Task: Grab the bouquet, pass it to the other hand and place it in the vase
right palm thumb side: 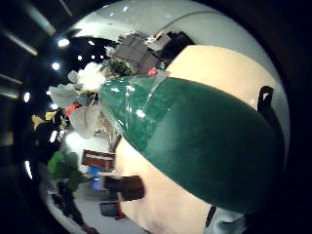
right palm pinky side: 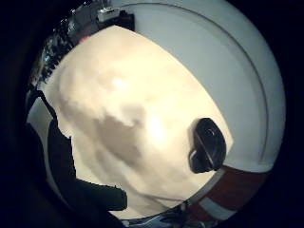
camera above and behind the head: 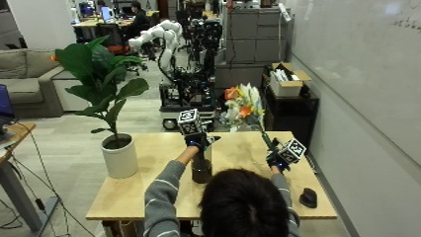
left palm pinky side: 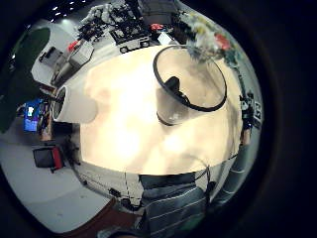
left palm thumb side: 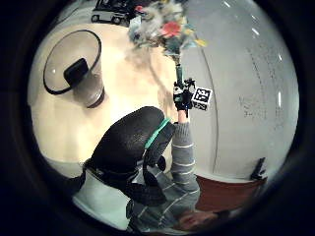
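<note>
The bouquet (camera above and behind the head: 244,106) is being held up by its stem in the right hand (camera above and behind the head: 279,159), right of center, above the bench (camera above and behind the head: 145,197). The left hand (camera above and behind the head: 196,140) is hovering over the vase (camera above and behind the head: 201,170); its grip cannot be told. The passing step seems next, calling for both hands to meet.

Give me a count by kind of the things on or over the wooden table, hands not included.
Bouquets: 1, the mixed orange and white flower bouquet, held up by the right hand
Vases: 1, the clear glass vase
Potted plants: 1, the leafy plant in a white pot
Computer mice: 1, the black mouse
Total: 4
</note>
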Tool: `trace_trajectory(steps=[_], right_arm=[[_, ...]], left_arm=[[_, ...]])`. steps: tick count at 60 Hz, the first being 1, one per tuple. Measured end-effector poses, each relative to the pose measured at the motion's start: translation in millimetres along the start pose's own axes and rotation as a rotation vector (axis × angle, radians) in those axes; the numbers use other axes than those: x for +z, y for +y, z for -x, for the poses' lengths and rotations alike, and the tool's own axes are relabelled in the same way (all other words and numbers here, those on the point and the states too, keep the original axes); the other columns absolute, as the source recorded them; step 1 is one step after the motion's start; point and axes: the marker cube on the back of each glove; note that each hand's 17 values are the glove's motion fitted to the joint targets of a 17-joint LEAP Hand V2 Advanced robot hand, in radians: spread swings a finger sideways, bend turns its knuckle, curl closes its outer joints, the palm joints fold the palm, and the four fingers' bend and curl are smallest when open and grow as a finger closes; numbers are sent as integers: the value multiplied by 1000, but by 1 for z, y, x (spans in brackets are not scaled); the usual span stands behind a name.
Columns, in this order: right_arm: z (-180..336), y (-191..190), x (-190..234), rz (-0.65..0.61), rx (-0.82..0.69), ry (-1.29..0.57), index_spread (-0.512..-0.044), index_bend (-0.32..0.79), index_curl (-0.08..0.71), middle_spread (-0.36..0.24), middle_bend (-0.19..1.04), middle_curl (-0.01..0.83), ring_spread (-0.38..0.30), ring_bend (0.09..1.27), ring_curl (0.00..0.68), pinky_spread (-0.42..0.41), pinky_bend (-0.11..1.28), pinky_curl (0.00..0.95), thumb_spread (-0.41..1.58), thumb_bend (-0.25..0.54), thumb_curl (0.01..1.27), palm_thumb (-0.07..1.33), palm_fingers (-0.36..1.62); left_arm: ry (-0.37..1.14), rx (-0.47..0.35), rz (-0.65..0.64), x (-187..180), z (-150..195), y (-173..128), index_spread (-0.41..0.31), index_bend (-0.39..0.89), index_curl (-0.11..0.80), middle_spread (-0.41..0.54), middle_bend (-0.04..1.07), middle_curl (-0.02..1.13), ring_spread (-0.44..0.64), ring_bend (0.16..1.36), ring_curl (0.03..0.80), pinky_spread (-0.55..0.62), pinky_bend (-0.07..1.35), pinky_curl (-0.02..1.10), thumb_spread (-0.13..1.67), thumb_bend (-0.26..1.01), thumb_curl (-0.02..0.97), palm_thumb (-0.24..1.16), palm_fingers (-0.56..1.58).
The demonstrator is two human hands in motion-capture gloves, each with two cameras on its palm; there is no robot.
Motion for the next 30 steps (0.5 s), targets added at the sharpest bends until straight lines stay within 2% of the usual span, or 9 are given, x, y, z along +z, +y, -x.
trace_trajectory(steps=[3, 8, 13, 19, 24, 28, 30], right_arm=[[12, -2, -16, 6, 2, -102, -211, 598, 613, -149, 883, 679, -179, 1028, 606, -200, 790, 556, 1063, 62, 418, 1095, 1406], [30, -10, -58, -99, -16, -216, -210, 625, 635, -147, 909, 689, -176, 1049, 615, -198, 809, 571, 1042, 54, 458, 1108, 1385], [49, -10, -87, -90, -26, -328, -206, 656, 652, -144, 924, 694, -175, 1059, 619, -196, 816, 581, 1024, 41, 496, 1108, 1376], [86, -8, -118, -30, -72, -569, -203, 677, 666, -142, 939, 697, -173, 1070, 622, -195, 822, 589, 1005, 34, 541, 1118, 1368], [117, -3, -135, 193, -103, -878, -202, 685, 673, -141, 947, 698, -172, 1078, 622, -195, 826, 594, 999, 33, 578, 1131, 1360], [122, -20, -123, 62, -80, -842, -202, 690, 677, -137, 951, 698, -171, 1081, 622, -195, 827, 598, 992, 28, 605, 1134, 1358], [128, -18, -126, 36, -83, -859, -202, 692, 678, -136, 953, 698, -171, 1083, 622, -194, 828, 599, 992, 25, 617, 1134, 1356]], left_arm=[[5, -46, -3, -4, 1, 1, 89, 115, 185, 403, 175, 266, 461, 580, 251, 438, 432, 339, 913, -31, 314, 99, -81], [71, -75, 18, -17, -4, 11, 89, 113, 185, 403, 182, 267, 461, 578, 251, 438, 429, 339, 913, -31, 314, 99, -78], [59, -178, 37, -50, -19, 47, 89, 113, 184, 403, 181, 268, 461, 577, 251, 438, 428, 339, 913, -31, 314, 99, -78], [217, -28, 15, -70, -39, 44, 89, 115, 184, 403, 175, 266, 461, 578, 251, 438, 430, 339, 908, -33, 312, 93, -80], [392, -14, 19, -71, -50, 15, 89, 115, 184, 403, 175, 264, 461, 579, 252, 438, 430, 340, 905, -32, 311, 92, -81], [603, 23, 44, -72, -67, 3, 89, 120, 186, 398, 180, 266, 461, 575, 251, 438, 426, 339, 902, -32, 311, 90, -75], [706, 37, 63, -74, -75, 3, 89, 118, 187, 390, 187, 270, 460, 576, 252, 437, 420, 337, 901, -30, 313, 94, -66]])
